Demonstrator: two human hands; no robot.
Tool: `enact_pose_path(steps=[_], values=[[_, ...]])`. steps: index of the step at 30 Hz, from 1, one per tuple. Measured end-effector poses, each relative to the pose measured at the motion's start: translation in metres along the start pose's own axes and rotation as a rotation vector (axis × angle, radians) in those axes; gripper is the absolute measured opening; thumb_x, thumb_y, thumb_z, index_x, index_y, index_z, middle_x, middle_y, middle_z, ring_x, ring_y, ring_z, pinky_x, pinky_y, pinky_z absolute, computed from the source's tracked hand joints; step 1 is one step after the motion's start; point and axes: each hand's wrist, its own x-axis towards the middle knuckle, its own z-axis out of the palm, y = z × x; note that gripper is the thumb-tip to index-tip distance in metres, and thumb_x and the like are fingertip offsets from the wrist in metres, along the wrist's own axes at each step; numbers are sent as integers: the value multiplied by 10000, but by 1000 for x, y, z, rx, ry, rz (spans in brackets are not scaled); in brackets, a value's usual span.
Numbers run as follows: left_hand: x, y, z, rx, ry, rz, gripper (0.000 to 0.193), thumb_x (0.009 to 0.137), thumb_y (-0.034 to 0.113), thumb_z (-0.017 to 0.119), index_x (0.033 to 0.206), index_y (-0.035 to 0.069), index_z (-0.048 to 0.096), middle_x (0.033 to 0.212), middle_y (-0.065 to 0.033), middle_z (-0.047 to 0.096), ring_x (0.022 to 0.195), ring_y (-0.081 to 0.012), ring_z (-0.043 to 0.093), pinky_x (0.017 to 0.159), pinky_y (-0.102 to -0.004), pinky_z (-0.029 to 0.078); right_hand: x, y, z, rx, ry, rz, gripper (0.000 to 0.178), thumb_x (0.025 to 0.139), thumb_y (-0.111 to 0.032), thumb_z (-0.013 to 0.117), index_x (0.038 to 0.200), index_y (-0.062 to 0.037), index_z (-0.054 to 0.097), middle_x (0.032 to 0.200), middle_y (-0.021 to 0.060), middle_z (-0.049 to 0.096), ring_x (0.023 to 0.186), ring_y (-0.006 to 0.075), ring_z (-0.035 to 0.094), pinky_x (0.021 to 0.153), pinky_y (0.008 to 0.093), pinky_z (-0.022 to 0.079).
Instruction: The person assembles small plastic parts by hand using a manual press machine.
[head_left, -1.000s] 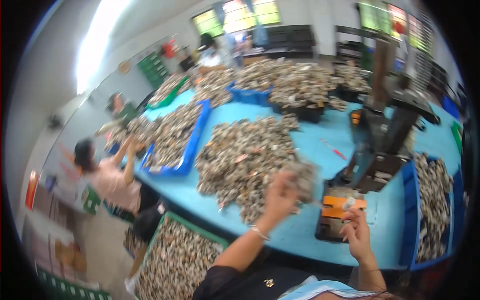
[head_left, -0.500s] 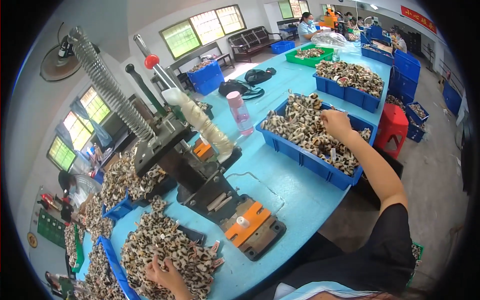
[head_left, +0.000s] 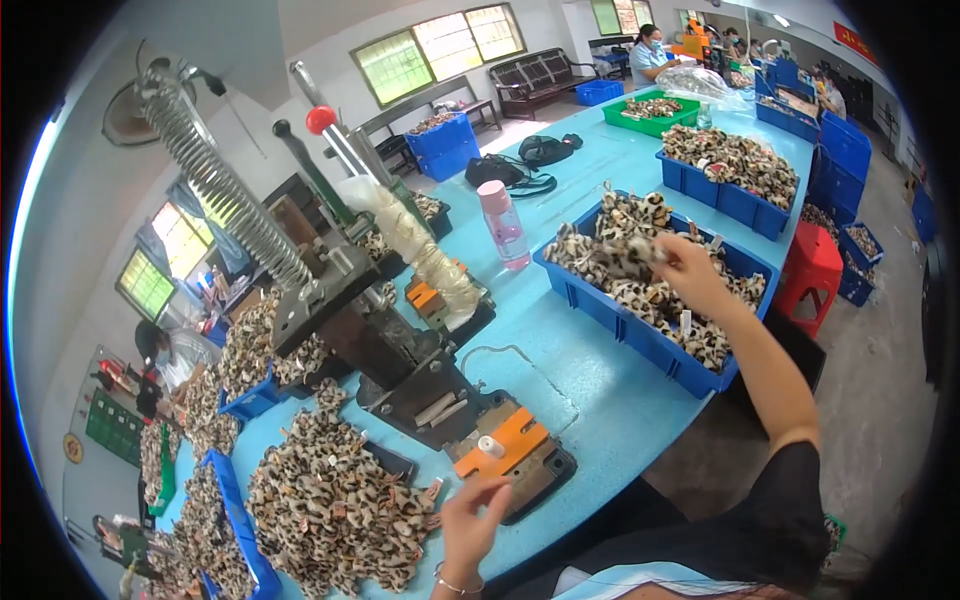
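My right grip pinches a blurred spotted piece at its nine o'clock, while the white peg lies at twelve from my nearer left grip, fingers apart.

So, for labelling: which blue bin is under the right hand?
The blue bin beside the pink-capped bottle; the right hand is over no other.

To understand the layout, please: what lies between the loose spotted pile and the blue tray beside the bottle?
The head view shows the lever press, with its orange plate, between them, then blue tabletop before the blue tray.
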Motion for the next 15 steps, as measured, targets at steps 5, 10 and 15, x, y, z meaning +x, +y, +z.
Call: enact_pose_path(steps=[5,10,15], values=[[22,-20,44,-812,-461,-348,600,968,509,327,1298,29,468,994,-97,597,980,-202,577,893,-333,436,-111,-79,71,366,45,-170,293,767,151,536,1027,16,556,923,69,573,751,120,582,609,246,495],[32,-26,33,-812,-358,-95,676,924,483,482,1383,25,290,1314,-112,423,1195,-209,460,976,-370,394,-150,-79,122,900,-347,442,149,882,8,539,1031,15,545,851,56,615,714,123,603,574,242,505],[-4,-55,25,-903,-65,-81,572,871,275,651,1307,23,381,1264,-95,484,1130,-184,504,927,-317,432,-171,-96,193,1243,-270,840,247,896,-58,562,1137,-21,524,991,78,633,808,153,637,660,252,534]])
